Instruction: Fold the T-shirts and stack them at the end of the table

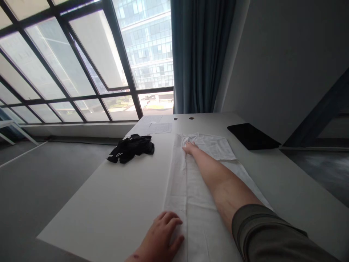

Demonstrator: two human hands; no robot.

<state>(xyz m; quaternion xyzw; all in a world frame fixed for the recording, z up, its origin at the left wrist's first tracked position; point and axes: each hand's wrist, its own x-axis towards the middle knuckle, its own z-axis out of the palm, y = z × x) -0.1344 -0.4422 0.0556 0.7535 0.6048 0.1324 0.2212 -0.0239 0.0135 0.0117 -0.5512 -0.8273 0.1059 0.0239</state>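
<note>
On the white tabletop [131, 189], from just below centre down to six o'clock, find a white garment [201, 218], probably a shirt, laid out flat with a narrow panel [178, 174] apparently doubled over along its nine o'clock side and a sleeve-like flap [219, 145] reaching towards half past three. Looks thin, soft and light, judging by the fine creases; would likely drape and wrinkle rather than hold a shape, with little risk of breaking. Best taken by the panel at two well-spaced points, one near the far end and one near six o'clock, so as to keep the long line straight; avoid pinching mid-panel, at the risk of dragging one layer over another.

Just off centre towards five o'clock, see the right hand [190, 147] on the cloth, at the end of a right forearm [223, 178] stretched nearly straight from below a dark olive sleeve [253, 225]. Shows fingers slightly spread; cannot tell whether pinching fabric or only resting. At six o'clock, see the left hand [162, 234] over the panel's near stretch, with fingers loosely curled and thumb apart, gripping nothing visible.

Towards half past eight, note a crumpled black garment [132, 148]; at three o'clock, a flat black piece [252, 136], perhaps folded cloth.
</note>
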